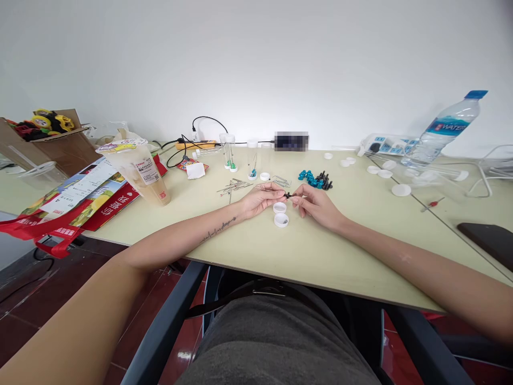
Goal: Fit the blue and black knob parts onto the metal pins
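Observation:
My left hand (261,199) and my right hand (316,204) meet over the pale green table (304,251), fingertips pinching one small black piece (287,195) between them. Two white caps (280,214) lie on the table just below my fingers. A pile of thin metal pins (234,186) lies behind my left hand. Blue and black small pieces (315,179) sit in a cluster behind my right hand. Clear plastic tubes (230,152) stand upright further back, some with coloured bits at the bottom.
A drink cup (138,170) lies tilted at the left beside a red bag (60,214). A water bottle (443,131), a power strip (387,144) and several white caps (385,174) are at the right. A dark phone (487,238) lies at the right edge.

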`<move>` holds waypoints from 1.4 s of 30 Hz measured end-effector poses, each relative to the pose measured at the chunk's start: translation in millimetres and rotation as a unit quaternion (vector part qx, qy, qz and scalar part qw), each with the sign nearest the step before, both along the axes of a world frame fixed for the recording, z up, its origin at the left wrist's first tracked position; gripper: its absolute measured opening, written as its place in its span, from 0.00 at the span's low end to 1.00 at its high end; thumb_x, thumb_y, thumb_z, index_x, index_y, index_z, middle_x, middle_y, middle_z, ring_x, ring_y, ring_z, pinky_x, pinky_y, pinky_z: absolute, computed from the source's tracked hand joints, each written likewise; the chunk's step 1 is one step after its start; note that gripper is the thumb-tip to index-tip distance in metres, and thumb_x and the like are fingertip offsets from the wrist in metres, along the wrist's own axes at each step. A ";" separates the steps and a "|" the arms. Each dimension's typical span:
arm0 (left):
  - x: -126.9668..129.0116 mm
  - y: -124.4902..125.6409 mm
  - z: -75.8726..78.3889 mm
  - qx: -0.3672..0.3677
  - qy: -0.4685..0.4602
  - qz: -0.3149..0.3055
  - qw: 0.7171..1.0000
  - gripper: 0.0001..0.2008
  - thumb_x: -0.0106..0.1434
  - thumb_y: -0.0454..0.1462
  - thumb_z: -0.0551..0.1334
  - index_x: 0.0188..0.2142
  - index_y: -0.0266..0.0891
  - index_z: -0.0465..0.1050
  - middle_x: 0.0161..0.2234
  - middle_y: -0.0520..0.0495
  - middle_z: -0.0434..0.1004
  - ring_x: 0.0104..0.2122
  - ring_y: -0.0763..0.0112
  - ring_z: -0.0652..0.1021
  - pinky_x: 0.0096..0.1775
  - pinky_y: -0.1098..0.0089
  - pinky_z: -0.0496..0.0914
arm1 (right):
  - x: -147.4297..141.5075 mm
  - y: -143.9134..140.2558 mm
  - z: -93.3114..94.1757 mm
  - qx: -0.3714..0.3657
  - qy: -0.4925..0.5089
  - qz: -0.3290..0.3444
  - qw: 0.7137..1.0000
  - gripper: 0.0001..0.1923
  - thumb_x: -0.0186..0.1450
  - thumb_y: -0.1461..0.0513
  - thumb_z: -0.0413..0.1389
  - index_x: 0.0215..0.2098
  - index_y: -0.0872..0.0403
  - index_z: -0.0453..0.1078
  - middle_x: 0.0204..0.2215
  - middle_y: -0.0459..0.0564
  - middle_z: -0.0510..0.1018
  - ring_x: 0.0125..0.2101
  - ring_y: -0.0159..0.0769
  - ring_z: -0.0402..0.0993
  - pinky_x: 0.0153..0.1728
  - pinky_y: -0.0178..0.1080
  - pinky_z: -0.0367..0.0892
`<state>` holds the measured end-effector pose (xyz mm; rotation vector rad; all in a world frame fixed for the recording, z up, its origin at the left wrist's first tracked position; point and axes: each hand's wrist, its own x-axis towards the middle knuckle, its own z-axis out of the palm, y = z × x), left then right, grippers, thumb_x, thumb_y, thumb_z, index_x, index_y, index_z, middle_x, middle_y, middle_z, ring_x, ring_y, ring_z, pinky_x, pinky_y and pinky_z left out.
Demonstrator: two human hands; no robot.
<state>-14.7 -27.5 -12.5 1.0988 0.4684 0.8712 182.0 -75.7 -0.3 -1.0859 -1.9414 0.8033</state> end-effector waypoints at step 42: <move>0.0 -2.3 1.9 -0.003 0.001 -0.005 1.000 0.07 0.51 0.28 0.67 0.30 0.31 0.71 0.29 0.50 0.75 0.32 0.74 0.79 0.42 0.73 0.70 | 0.6 2.0 -1.5 -0.012 -0.005 0.023 1.000 0.21 0.66 0.47 0.44 0.27 0.54 0.62 0.24 0.46 0.73 0.18 0.28 0.66 0.20 0.34 0.57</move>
